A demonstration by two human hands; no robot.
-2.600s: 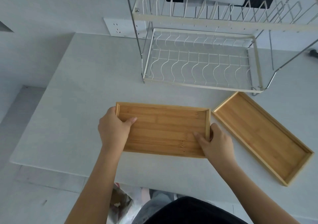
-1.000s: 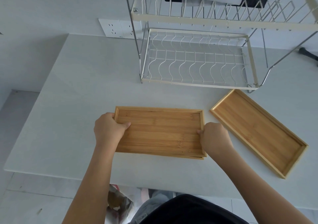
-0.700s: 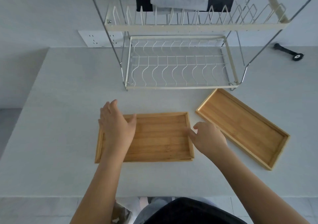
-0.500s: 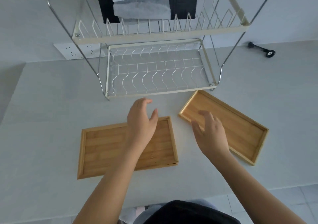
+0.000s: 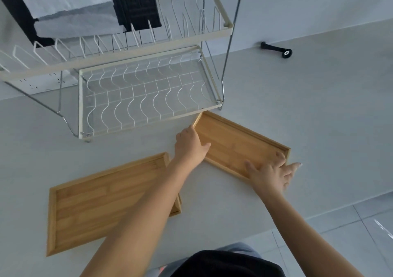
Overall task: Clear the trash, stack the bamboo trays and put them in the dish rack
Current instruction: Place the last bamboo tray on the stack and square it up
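A single bamboo tray [image 5: 236,140] lies at an angle on the white table, just in front of the dish rack [image 5: 148,98]. My left hand [image 5: 190,147] grips its left short rim, thumb inside and fingers outside. My right hand [image 5: 271,173] lies with spread fingers across the tray's right end, some fingers inside the rim and one outside. Nearer to me on the left rests a stack of bamboo trays [image 5: 95,204], partly hidden under my left forearm. No trash is in view.
The rack's lower wire shelf holds nothing; grey and black cloths [image 5: 85,6] lie on its upper tier. A small black tool [image 5: 276,50] lies at the back right by the wall. A wall socket [image 5: 42,83] sits behind the rack. The table edge [image 5: 319,195] drops to tiled floor at the right.
Both hands let go of the stacked trays and moved right to the single tray; the left now grips its left end, the right lies on its right end. The view swung right.
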